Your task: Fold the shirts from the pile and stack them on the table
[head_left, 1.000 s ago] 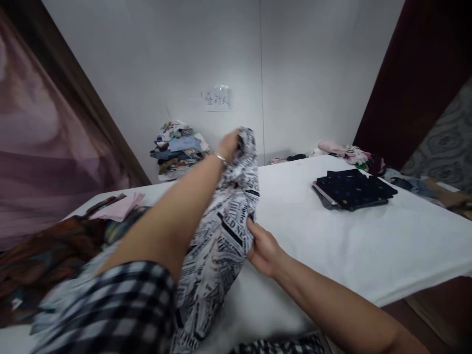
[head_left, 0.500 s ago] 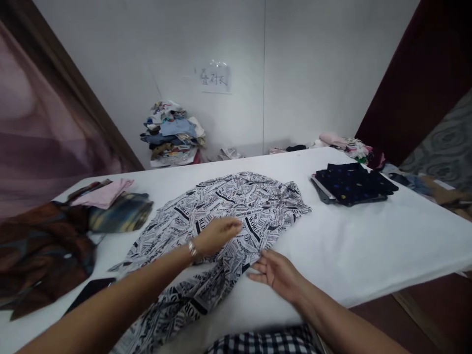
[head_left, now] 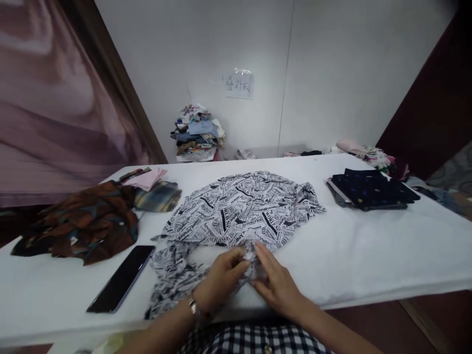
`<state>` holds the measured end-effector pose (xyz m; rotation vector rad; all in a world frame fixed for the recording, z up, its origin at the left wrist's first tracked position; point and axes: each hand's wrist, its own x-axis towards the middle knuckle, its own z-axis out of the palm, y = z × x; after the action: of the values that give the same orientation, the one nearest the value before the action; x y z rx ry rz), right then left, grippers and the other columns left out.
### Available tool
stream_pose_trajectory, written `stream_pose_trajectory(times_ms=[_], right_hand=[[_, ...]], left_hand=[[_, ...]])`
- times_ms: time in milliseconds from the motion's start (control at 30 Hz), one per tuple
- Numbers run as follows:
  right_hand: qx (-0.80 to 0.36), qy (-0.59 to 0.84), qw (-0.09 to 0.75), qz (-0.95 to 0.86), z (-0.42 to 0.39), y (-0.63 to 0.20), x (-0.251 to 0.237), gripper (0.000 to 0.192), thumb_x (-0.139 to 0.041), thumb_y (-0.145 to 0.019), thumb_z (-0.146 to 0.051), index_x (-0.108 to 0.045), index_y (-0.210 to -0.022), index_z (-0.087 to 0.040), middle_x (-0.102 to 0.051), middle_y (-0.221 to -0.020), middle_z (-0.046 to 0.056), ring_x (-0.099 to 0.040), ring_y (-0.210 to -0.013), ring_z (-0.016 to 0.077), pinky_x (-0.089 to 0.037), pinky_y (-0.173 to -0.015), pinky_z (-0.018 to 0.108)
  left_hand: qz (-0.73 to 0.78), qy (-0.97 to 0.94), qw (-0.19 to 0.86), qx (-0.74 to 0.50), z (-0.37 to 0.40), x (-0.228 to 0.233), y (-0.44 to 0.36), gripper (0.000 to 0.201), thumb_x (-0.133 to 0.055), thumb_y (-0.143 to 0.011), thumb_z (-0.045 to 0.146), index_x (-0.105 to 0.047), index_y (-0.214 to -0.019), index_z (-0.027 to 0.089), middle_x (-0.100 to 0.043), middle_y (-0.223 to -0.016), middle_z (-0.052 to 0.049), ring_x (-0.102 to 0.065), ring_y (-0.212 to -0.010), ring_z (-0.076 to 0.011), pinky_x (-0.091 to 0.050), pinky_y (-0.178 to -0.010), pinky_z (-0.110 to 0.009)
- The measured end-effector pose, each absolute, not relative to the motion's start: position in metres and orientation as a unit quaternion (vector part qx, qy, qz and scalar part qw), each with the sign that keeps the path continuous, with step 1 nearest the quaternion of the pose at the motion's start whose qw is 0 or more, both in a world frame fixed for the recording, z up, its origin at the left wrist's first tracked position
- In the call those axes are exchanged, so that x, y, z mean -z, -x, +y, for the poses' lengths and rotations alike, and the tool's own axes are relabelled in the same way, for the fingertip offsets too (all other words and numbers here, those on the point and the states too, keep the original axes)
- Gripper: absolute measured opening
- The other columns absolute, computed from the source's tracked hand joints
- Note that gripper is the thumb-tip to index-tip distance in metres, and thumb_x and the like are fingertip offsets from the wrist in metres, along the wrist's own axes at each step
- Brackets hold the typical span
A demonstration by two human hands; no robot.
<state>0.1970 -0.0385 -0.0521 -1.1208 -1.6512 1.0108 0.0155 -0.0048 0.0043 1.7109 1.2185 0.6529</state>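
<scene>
A white shirt with black newspaper print (head_left: 254, 206) lies spread on the table, with one sleeve bunched toward the near edge. Close to my body, my left hand (head_left: 221, 278) pinches a gathered part of this shirt between thumb and fingers. Just to its right, my right hand (head_left: 278, 282) closes on the same gathered cloth from the other side, fingers bent and thumb below. The cloth between the two hands is crumpled and partly hidden by them.
On the white table (head_left: 368, 260), a folded dark navy stack (head_left: 372, 189) lies right. At left are a rumpled brown garment (head_left: 99, 221), a pink cloth (head_left: 147, 178), a plaid cloth (head_left: 158, 196) and a black phone (head_left: 123, 278). Behind stands a clothes pile (head_left: 199, 132).
My left hand has come down from over the shirt to its near edge, beside my right hand. Both now gather the cloth there. The view has shifted left, showing the whole phone.
</scene>
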Motion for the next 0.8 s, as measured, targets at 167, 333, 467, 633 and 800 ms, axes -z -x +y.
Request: stream_pose_trajectory(times_ms=[167, 333, 467, 633, 800], right_hand=[[-0.402, 0.495, 0.483, -0.600, -0.031, -0.209, 0.033, 0.026, -0.056, -0.079, -0.030, -0.071, -0.099, -0.022, -0.071, -0.099, 0.007, -0.064, -0.093, 0.0259, -0.053, -0.086, 0.040], [-0.437, 0.485, 0.476, -0.589, -0.039, -0.259, 0.024, 0.018, -0.059, -0.078, -0.029, -0.073, -0.084, -0.020, -0.072, -0.097, 0.006, -0.064, -0.097, 0.0249, -0.048, -0.093, 0.040], [-0.476, 0.485, 0.418, -0.603, -0.039, -0.294, 0.025, 0.024, -0.063, -0.076, -0.028, -0.074, -0.096, -0.022, -0.071, -0.111, 0.008, -0.063, -0.106, 0.0252, -0.045, -0.099, 0.042], [-0.356, 0.604, 0.387, -0.599, 0.014, -0.355, 0.031, 0.036, -0.053, -0.079, -0.026, -0.069, -0.111, -0.021, -0.068, -0.118, 0.007, -0.064, -0.105, 0.0234, -0.048, -0.095, 0.041], [-0.099, 0.804, 0.282, -0.514, 0.078, -0.400, 0.037, 0.062, -0.058, -0.081, -0.033, -0.047, -0.140, -0.016, -0.058, -0.132, 0.014, -0.062, -0.104, 0.0255, -0.047, -0.090, 0.037]], left_hand=[[0.415, -0.653, 0.532, -0.343, -0.007, -0.036, -0.049, 0.026, -0.052, -0.085, 0.040, -0.065, -0.097, 0.021, -0.070, -0.087, -0.003, -0.062, -0.076, -0.0156, -0.052, -0.071, -0.030], [0.494, -0.754, 0.280, -0.331, 0.015, -0.020, 0.011, 0.030, -0.051, -0.087, 0.043, -0.069, -0.102, 0.024, -0.072, -0.106, -0.006, -0.065, -0.099, -0.0225, -0.053, -0.087, -0.040], [0.533, -0.810, 0.090, -0.228, 0.032, 0.027, 0.069, 0.037, -0.059, -0.080, 0.038, -0.067, -0.113, 0.022, -0.064, -0.127, -0.011, -0.057, -0.119, -0.0302, -0.044, -0.103, -0.050], [0.583, -0.797, 0.016, -0.157, 0.027, 0.061, 0.103, 0.047, -0.058, -0.081, 0.046, -0.066, -0.118, 0.019, -0.059, -0.134, -0.012, -0.054, -0.122, -0.0320, -0.045, -0.102, -0.051], [0.586, -0.790, -0.007, -0.183, 0.020, 0.070, 0.121, 0.048, -0.057, -0.080, 0.050, -0.065, -0.120, 0.025, -0.058, -0.134, -0.010, -0.054, -0.123, -0.0309, -0.045, -0.102, -0.050]])
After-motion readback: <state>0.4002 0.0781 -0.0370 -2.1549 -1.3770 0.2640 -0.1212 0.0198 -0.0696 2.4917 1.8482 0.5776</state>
